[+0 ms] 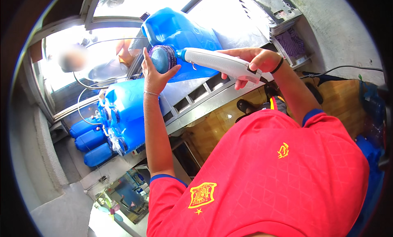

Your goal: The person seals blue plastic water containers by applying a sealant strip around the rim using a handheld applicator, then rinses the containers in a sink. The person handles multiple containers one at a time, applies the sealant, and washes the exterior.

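Observation:
A large blue plastic jug lies on its side on the metal counter, its round blue cap ringed by a dark, printed band. My left hand spans the cap, thumb on one side and fingers on the other. In my right hand is a white handheld heat tool, held by its rear end, the thumb near a dark switch. The tool's blue nozzle points at the band, close to or touching it; I cannot tell which.
More large blue jugs stand at the left, with small blue containers beyond them. Hoses run near the window. A person is beyond the glass. A cable crosses at right. Below the metal counter, sandalled feet show.

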`<state>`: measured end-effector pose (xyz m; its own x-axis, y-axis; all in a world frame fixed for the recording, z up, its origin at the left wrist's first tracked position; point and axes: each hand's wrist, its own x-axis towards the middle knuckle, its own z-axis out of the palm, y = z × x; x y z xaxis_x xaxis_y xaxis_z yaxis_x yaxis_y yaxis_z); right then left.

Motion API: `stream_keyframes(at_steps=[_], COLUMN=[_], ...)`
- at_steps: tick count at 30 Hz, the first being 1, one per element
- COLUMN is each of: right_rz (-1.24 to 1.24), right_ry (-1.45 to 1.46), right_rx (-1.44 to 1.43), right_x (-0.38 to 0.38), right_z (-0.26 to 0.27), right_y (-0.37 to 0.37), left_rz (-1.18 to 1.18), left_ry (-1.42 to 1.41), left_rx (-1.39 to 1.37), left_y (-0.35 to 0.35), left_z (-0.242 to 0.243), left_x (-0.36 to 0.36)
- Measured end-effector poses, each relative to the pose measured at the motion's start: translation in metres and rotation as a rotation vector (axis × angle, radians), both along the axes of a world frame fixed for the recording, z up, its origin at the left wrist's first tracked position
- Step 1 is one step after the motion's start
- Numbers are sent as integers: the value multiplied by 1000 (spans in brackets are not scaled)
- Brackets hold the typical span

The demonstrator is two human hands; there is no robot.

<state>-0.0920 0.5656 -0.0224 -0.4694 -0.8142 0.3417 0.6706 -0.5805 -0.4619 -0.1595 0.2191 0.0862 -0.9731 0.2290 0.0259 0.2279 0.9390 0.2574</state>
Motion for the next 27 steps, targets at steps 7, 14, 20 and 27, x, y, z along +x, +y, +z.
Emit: stream_keyframes(at_steps=[7,14,20,27], right_rz=[63,48,16,11], right_ry=[-45,-54,-25,-2], right_rx=[-83,-38,-37,-58], right_x=[5,9,12,12], right_z=[7,7,-11,-17], right_y=[6,8,6,1], left_rz=[-30,-156,82,-11], left_ry=[152,-66,-51,-161], left_rx=[4,4,-43,-110], left_y=[6,-4,-4,0], left_z=[-4,18,6,27], left_x=[2,-1,3,0])
